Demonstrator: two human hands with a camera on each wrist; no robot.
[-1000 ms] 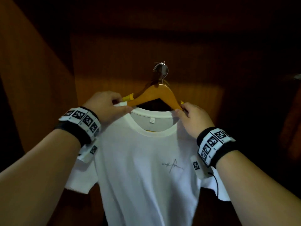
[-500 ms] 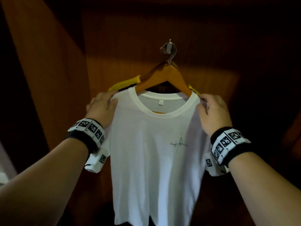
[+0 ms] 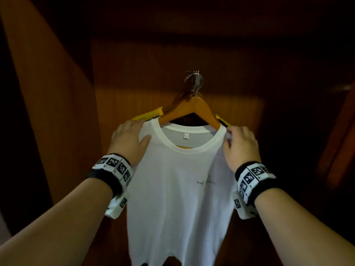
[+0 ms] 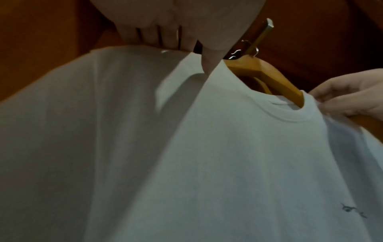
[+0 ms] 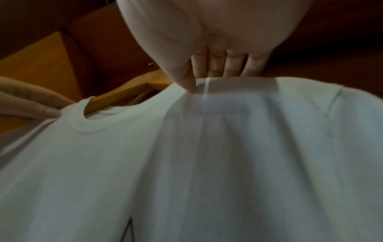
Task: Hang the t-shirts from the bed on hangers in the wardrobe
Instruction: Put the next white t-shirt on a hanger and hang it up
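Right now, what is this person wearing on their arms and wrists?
Both forearms are bare, no sleeves. The left wrist band and right wrist band are black, wrapped with white blocks printed with square black-and-white tags. A white camera unit bearing another tag hangs under each wrist.

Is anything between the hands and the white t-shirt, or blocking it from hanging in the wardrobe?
Nothing visible. The left hand and right hand both hold the white t-shirt at its shoulders, and it already sits on the wooden hanger, whose hook is up on the wardrobe's metal fitting.
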